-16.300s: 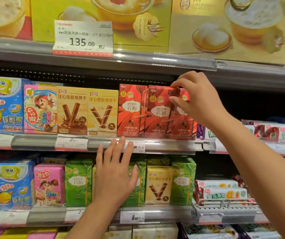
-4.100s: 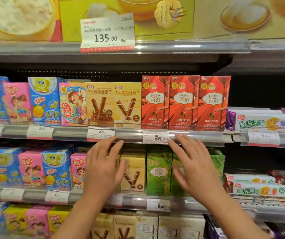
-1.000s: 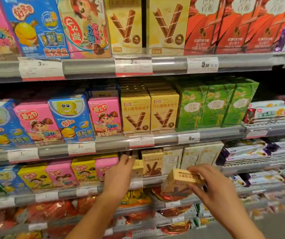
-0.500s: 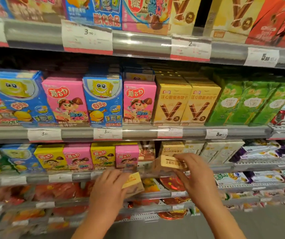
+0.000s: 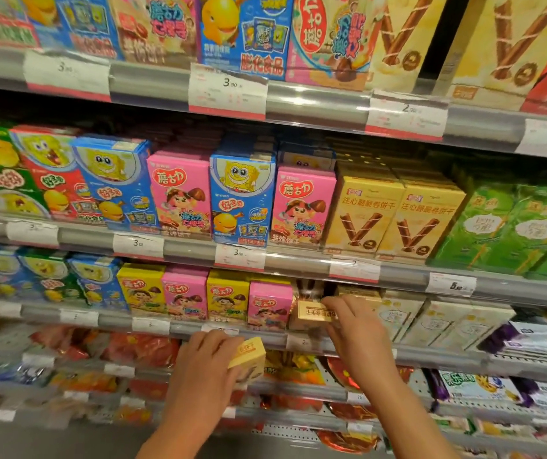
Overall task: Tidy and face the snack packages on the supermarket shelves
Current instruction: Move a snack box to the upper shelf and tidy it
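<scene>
Shelf (image 5: 341,346) view nearer than before

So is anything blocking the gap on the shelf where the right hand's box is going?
Nothing visible does. The right hand holds the tan box at the gap's mouth, beside the pink box; the gap behind is dark and hard to see.

You've got two hands up (each holding one small yellow box (image 5: 248,356)), with two yellow wafer-roll boxes (image 5: 361,217) fronting the middle shelf (image 5: 186,251).
</scene>
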Motion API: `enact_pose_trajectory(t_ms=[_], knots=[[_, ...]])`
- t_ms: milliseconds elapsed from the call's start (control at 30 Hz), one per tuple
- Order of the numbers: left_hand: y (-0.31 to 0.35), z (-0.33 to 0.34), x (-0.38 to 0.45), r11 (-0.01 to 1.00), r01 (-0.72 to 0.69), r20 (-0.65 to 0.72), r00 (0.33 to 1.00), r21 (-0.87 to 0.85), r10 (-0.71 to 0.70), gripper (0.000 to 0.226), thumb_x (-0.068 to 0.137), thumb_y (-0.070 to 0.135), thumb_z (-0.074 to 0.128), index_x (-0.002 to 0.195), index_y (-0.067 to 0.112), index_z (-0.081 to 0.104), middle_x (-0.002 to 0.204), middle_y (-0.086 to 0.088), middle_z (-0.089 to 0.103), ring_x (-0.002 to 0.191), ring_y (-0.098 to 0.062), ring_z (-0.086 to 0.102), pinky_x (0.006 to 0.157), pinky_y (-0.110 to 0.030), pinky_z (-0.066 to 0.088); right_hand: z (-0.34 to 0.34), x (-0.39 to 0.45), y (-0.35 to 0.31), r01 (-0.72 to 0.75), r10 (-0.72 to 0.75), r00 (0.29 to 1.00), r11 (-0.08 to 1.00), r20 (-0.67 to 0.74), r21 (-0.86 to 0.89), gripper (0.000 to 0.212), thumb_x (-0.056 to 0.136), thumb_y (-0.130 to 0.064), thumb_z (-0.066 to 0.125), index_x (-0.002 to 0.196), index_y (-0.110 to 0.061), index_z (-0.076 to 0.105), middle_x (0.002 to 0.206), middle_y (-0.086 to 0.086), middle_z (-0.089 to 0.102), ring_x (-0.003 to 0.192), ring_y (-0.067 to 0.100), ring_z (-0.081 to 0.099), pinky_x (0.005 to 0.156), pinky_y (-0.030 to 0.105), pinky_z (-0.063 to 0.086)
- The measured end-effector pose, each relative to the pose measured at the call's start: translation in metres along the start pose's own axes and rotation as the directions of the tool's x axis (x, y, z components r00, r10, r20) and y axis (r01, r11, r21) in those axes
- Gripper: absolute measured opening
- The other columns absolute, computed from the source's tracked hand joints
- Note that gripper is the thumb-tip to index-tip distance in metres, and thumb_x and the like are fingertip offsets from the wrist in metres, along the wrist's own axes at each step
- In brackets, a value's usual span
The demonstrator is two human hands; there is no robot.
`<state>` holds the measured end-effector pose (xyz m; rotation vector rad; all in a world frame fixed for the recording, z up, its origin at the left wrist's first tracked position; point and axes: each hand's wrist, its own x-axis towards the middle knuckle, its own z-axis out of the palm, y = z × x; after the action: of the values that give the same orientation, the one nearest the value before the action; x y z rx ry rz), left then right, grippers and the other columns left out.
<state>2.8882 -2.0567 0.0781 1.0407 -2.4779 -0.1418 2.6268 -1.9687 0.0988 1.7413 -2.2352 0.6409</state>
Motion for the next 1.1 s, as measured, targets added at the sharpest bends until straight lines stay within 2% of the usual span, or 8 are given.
enact_pose_trajectory(t_ms=[133, 300, 433, 567, 767, 900, 967, 1100], knots=[[-0.005, 0.006, -0.004, 1.000, 0.018, -0.059, 0.998, 0.014, -0.017, 0.054, 0.059, 0.033, 0.095, 0.108, 0.030, 0.072, 0.097, 0.014, 0.062, 0.085, -0.016, 0.061, 0.066, -0.031, 0.053, 0.006, 0.011, -0.001, 0.005, -0.004, 0.999, 1.000, 0.042, -0.015, 0.044, 0.077, -0.018, 0.084, 0.117, -0.021, 0.067, 0.111, -0.003, 0.065, 0.096, 0.021, 0.062, 0.072, 0.033, 0.052], [-0.005, 0.012, -0.002, 0.999, 0.040, -0.066, 0.997, 0.030, -0.038, 0.062, 0.054, 0.037, 0.096, 0.110, 0.034, 0.070, 0.098, 0.019, 0.058, 0.086, -0.009, 0.054, 0.065, -0.026, 0.050, 0.010, 0.022, 0.001, -0.017, 0.020, 0.995, 0.999, 0.093, -0.038, 0.041, 0.080, -0.017, 0.078, 0.117, -0.026, 0.064, 0.110, -0.006, 0.067, 0.100, 0.019, 0.062, 0.073, 0.032, 0.053], [-0.003, 0.015, 0.000, 0.999, 0.045, -0.068, 0.997, 0.029, -0.043, 0.060, 0.059, 0.038, 0.094, 0.112, 0.036, 0.067, 0.100, 0.020, 0.055, 0.087, -0.008, 0.055, 0.066, -0.026, 0.051, 0.010, 0.027, 0.001, -0.051, 0.057, 0.997, 0.990, 0.044, -0.131, 0.037, 0.080, -0.024, 0.078, 0.112, -0.027, 0.061, 0.101, -0.008, 0.072, 0.097, 0.022, 0.057, 0.068, 0.037, 0.049], [0.003, 0.016, 0.005, 0.999, 0.034, -0.071, 0.997, 0.042, -0.031, 0.059, 0.057, 0.039, 0.095, 0.110, 0.036, 0.068, 0.098, 0.020, 0.057, 0.086, -0.009, 0.057, 0.065, -0.027, 0.052, 0.013, 0.030, 0.001, -0.024, 0.020, 1.000, 0.968, -0.018, -0.250, 0.042, 0.073, -0.021, 0.085, 0.113, -0.022, 0.071, 0.107, -0.001, 0.073, 0.101, 0.029, 0.062, 0.081, 0.043, 0.051], [0.010, 0.021, 0.009, 1.000, 0.015, -0.034, 0.999, 0.005, -0.015, 0.058, 0.057, 0.033, 0.096, 0.108, 0.033, 0.068, 0.097, 0.017, 0.058, 0.083, -0.013, 0.060, 0.063, -0.030, 0.053, 0.019, 0.030, 0.002, -0.034, 0.056, 0.996, 0.952, 0.064, -0.304, 0.055, 0.070, -0.028, 0.080, 0.123, -0.020, 0.066, 0.117, 0.003, 0.070, 0.113, 0.033, 0.060, 0.098, 0.057, 0.048], [0.014, 0.023, 0.011, 0.999, 0.026, -0.014, 1.000, -0.041, -0.027, 0.056, 0.061, 0.033, 0.093, 0.111, 0.034, 0.067, 0.099, 0.017, 0.057, 0.087, -0.012, 0.059, 0.067, -0.029, 0.053, 0.018, 0.027, 0.007, 0.003, 0.016, 0.997, 0.970, 0.078, -0.243, 0.060, 0.078, -0.030, 0.071, 0.136, -0.024, 0.055, 0.130, 0.000, 0.062, 0.123, 0.030, 0.054, 0.108, 0.055, 0.042], [0.016, 0.023, 0.013, 0.995, 0.061, 0.012, 0.998, -0.083, -0.060, 0.051, 0.071, 0.035, 0.087, 0.117, 0.036, 0.066, 0.104, 0.020, 0.055, 0.095, -0.011, 0.057, 0.075, -0.029, 0.052, 0.015, 0.021, 0.010, 0.025, -0.011, 0.997, 0.983, 0.075, -0.181, 0.059, 0.083, -0.028, 0.065, 0.141, -0.024, 0.050, 0.135, -0.001, 0.057, 0.127, 0.027, 0.050, 0.112, 0.050, 0.040], [0.022, 0.021, 0.019, 0.978, 0.119, 0.058, 0.992, -0.174, -0.111, 0.046, 0.089, 0.043, 0.067, 0.134, 0.045, 0.053, 0.116, 0.032, 0.037, 0.112, 0.004, 0.035, 0.095, -0.023, 0.040, 0.008, -0.005, 0.016, 0.070, -0.070, 0.997, 0.995, -0.013, 0.073, 0.043, 0.089, -0.022, 0.066, 0.132, -0.019, 0.061, 0.134, -0.001, 0.061, 0.126, 0.021, 0.054, 0.106, 0.040, 0.047]])
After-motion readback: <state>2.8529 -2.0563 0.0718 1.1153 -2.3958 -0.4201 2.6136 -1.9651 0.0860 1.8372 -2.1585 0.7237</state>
